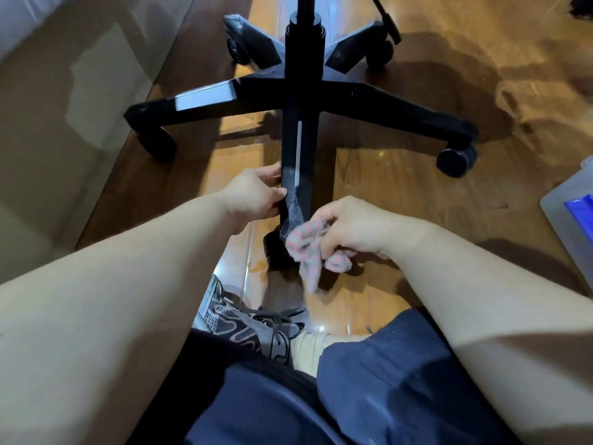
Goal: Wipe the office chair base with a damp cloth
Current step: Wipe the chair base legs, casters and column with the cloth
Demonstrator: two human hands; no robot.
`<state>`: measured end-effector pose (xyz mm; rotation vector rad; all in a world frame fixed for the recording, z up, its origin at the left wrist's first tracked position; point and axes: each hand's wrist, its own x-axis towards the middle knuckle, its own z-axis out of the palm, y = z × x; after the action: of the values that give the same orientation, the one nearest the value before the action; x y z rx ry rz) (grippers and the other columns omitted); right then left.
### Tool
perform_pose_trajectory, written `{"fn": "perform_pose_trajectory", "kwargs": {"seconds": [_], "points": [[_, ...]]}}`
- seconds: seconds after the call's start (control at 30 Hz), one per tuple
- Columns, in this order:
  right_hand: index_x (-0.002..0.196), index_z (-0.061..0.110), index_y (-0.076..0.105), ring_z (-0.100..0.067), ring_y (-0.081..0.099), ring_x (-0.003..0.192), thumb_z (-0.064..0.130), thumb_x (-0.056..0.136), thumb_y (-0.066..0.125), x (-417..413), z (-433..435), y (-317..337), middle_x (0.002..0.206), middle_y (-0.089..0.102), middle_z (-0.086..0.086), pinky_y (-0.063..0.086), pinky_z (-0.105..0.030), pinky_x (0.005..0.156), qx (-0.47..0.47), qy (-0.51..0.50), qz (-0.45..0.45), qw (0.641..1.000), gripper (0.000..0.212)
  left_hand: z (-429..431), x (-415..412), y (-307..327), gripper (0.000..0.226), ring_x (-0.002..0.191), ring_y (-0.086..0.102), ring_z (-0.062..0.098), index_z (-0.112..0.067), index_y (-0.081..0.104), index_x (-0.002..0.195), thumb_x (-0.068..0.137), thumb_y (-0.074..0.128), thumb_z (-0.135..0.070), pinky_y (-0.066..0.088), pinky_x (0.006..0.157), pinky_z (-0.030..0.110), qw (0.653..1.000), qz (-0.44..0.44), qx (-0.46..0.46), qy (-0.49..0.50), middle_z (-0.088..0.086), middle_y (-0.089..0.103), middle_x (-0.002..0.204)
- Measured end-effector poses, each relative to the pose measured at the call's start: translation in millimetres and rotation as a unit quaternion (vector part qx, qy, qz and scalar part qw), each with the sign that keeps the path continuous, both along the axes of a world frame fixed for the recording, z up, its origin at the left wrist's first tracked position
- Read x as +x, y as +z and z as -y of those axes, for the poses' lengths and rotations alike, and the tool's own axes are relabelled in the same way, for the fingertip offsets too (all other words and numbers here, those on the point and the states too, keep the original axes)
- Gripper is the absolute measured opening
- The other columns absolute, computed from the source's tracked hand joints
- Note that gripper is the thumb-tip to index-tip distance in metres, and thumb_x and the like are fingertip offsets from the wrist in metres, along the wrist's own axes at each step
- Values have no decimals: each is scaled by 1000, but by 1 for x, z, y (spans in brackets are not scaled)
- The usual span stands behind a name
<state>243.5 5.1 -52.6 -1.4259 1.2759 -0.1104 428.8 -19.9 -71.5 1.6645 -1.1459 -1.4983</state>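
The chair base [369, 97] stood on the wooden floor [385, 187], its five legs spreading from the central column. The near leg [305, 149] ran from the hub straight toward the person, so its long axis lay along the line of sight, with its caster [272, 248] at the close end.

The left hand [253, 195] was on the left edge of that leg, fingers [271, 173] and thumb curled round the edge and gripping it. The right hand [349, 224] was just to the right of the leg's close end, its fingers [321, 220] curled shut round a bunched pink-and-grey cloth [306, 248]. Part of the cloth hung loose below the hand. The cloth touched, or very nearly touched, the right side of the leg's tip; contact could not be confirmed.

Pale streaks [293, 210] showed on the leg's upper face between the two hands, so this part appeared unfinished.

Judgement: the right hand was the working hand and the nearer to the soiled patch, which lay just to its left and slightly away. The next wipe would probably follow the leg's long axis, from the tip toward the hub, with the left hand steadying. The other four legs lay well beyond both hands.
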Motion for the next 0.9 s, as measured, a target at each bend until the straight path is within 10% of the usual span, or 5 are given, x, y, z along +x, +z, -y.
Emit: {"fn": "perform_pose_trajectory", "kwargs": {"seconds": [0.2,0.37,0.5,0.77,0.9], "points": [[79,24,61,-8,57,58,12,82,65,25,-5,4,68,58,6,45,-21,48,-249,-104,-49,962,13,-13,15,0,17,72,72,14,-16,73,97,95,57,-9,59,60,26,996,48,79,-12,5,75,87],[81,20,67,-15,55,63,6,74,64,14,-21,-8,72,63,-3,45,-27,56,-172,-7,-51,984,16,-23,21,-1,22,79,68,13,-7,73,95,88,58,8,59,65,23,988,63,126,-57,5,74,91],[90,16,58,-22,58,76,7,74,65,12,-26,-26,83,61,-3,50,-33,66,-95,-126,-42,987,19,-31,17,-4,40,100,66,20,-11,70,112,80,65,13,54,91,31,980,105,100,-137,8,70,111],[84,11,66,-17,59,62,9,78,63,9,-5,-23,70,62,-1,41,-18,48,-141,-179,-168,959,8,-32,18,-5,38,82,66,15,-23,66,96,75,75,7,57,73,20,979,122,56,-154,-1,71,91],[107,1,63,-29,61,67,-4,79,59,-9,10,-12,83,65,-17,54,-34,64,-27,-279,34,959,29,-24,19,4,43,83,68,14,-17,64,114,81,67,9,59,70,22,992,56,67,-94,6,73,99]]}}
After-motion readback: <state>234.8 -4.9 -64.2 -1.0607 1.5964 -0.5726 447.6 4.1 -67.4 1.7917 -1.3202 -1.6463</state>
